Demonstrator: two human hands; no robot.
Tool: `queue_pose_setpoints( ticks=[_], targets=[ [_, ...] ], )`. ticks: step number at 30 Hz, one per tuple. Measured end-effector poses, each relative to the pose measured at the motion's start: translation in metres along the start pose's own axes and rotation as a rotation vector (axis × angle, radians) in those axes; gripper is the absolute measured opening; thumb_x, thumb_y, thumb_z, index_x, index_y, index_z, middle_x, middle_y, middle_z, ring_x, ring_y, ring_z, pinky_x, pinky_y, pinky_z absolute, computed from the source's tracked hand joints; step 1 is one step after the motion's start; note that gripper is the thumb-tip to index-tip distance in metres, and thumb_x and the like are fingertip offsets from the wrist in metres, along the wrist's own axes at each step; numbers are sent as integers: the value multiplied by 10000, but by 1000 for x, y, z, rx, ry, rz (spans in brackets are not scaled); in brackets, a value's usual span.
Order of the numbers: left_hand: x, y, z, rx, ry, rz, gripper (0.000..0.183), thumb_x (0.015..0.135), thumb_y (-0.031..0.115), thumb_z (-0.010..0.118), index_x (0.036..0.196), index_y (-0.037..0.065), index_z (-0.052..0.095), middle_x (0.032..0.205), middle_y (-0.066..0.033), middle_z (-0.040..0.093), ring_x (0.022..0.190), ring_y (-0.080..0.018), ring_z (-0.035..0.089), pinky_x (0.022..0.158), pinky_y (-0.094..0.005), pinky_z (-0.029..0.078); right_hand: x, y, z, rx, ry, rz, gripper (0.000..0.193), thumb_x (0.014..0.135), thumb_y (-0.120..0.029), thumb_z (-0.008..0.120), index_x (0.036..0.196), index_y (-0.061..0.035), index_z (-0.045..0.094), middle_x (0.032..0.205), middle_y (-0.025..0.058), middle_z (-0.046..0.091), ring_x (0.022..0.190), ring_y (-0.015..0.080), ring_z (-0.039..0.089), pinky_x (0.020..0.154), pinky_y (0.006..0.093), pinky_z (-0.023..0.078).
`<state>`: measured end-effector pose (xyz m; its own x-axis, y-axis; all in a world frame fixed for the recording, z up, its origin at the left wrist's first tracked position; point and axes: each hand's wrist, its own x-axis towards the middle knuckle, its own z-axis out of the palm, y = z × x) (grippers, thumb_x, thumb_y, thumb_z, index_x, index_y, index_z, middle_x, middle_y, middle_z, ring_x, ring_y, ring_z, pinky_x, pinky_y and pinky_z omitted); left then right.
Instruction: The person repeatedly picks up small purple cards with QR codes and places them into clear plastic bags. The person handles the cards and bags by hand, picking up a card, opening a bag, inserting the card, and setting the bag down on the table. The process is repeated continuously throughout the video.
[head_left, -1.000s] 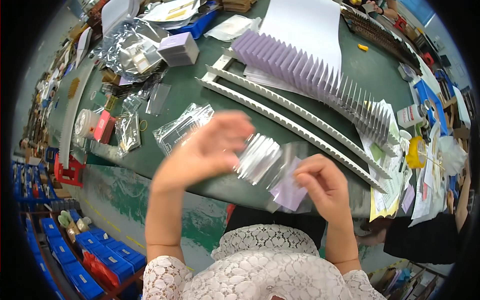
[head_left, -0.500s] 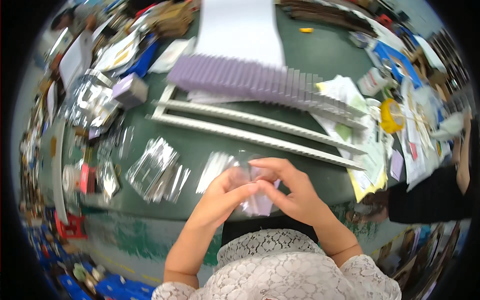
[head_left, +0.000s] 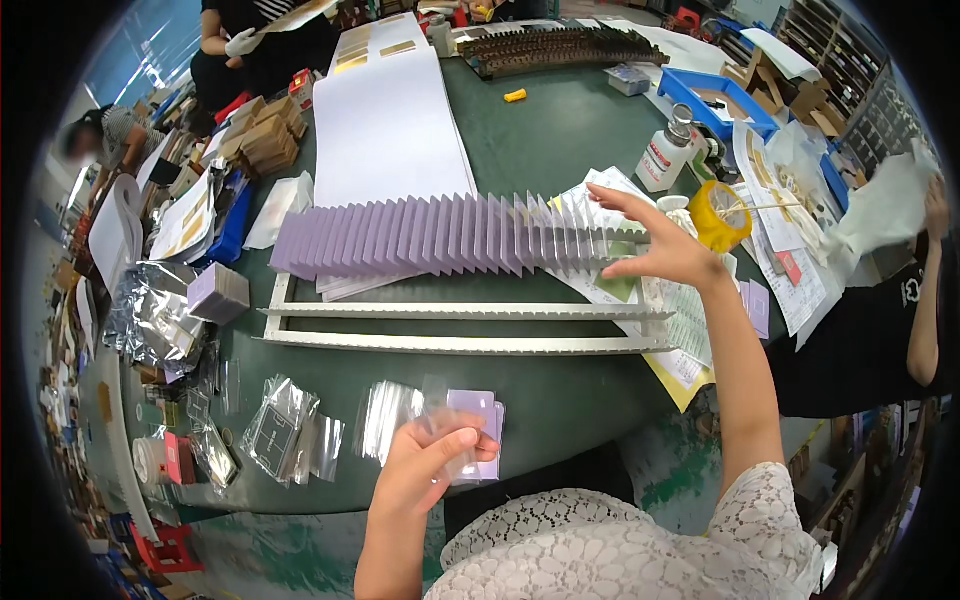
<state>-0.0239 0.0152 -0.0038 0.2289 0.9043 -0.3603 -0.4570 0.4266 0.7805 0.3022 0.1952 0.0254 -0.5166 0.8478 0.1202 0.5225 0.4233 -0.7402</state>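
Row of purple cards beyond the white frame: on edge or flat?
On edge: the row of purple cards stands beyond the white frame, top corners showing as separate peaks.

Narrow gap btwn cards point(head_left: 410, 238), rack point(head_left: 460, 344)

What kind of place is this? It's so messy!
It looks like a workshop, maybe for packing things: a big green table holds a long row of purple cards, a white rack and clear bags.
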Motion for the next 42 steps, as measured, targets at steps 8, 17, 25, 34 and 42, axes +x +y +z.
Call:
queue_pose_setpoints(
  ticks=[8,17,25,34,42],
  targets=[
    [9,-5,8,-14,29,60,156,894,103,635,984,-20,600,867,-125,655,685,-159,625,593,-266,478,-46,-71,71,309,68,-348,873,554,-80,858,1307,-95,416,1413,205,357,1318,333,376,1072,435,306],
    [-8,8,3,76,113,61,145,893,99,644,970,-17,602,752,-83,629,604,-112,589,496,-219,409,-46,-96,133,370,52,-272,735,692,-1,760,1341,-92,426,1436,158,382,1327,312,382,1096,418,302],
    [-9,7,-5,56,180,104,161,888,114,653,949,-25,596,697,-96,619,595,-130,593,487,-225,403,-49,-95,153,274,176,-222,633,680,70,693,1272,-93,540,1270,96,536,1117,255,520,857,338,479],
    [-10,4,-15,16,143,134,147,881,114,663,903,-25,625,766,-114,657,668,-157,633,584,-244,477,-45,-102,157,106,331,-317,371,690,105,670,1017,-68,690,1116,127,643,899,228,625,725,295,512],
    [-9,0,-15,65,114,120,122,823,52,717,853,-25,627,807,-118,673,730,-151,648,669,-262,518,-53,-118,156,642,456,104,97,915,10,563,1010,22,554,901,122,685,811,137,652,714,257,495]
  ],
)
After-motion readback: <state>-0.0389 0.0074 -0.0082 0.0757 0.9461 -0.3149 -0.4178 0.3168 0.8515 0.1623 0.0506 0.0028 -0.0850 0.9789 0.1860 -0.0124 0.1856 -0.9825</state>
